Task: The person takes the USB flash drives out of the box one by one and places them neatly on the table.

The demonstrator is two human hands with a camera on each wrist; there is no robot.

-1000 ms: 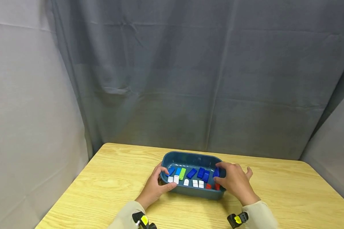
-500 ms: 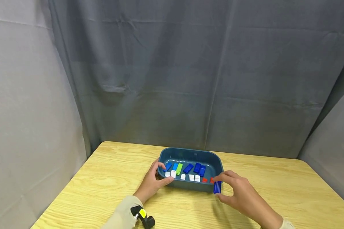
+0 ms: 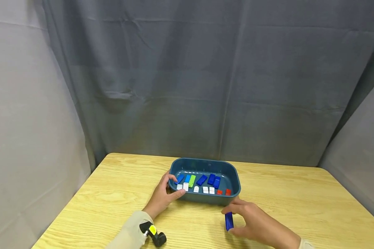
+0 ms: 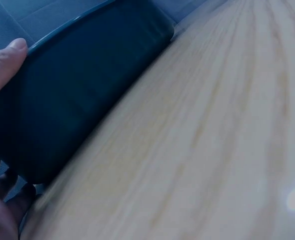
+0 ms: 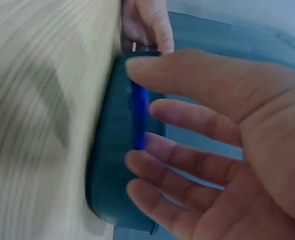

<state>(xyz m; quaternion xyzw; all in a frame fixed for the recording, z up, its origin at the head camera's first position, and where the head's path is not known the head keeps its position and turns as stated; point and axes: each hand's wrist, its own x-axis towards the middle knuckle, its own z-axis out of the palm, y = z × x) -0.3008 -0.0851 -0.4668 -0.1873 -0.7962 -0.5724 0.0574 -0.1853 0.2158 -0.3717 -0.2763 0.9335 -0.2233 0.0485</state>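
Note:
My right hand (image 3: 252, 221) pinches a dark blue, flat rectangular piece (image 3: 229, 221) by its ends, thumb against fingers, above the table in front of the basin. In the right wrist view this blue piece (image 5: 139, 117) stands edge-on between thumb and fingers. My left hand (image 3: 162, 196) grips the left end of a dark teal plastic basin (image 3: 205, 163), thumb at the front rim. The left wrist view has the basin's side wall (image 4: 82, 95) beside the thumb. Inside lie several blue pieces (image 3: 202, 180), a lime green piece (image 3: 192, 181), white pieces (image 3: 208, 190) and red pieces (image 3: 228, 192).
The basin stands on a light wood-grain table (image 3: 112, 193). A grey curtain (image 3: 162, 86) hangs behind the table, with pale cloth walls (image 3: 28, 103) at the sides. A small black wrist camera (image 3: 153, 233) sits on the left sleeve.
My right hand has lifted the blue piece out of the basin's right end and brought it over the front rim toward me. The left hand keeps its grip on the basin.

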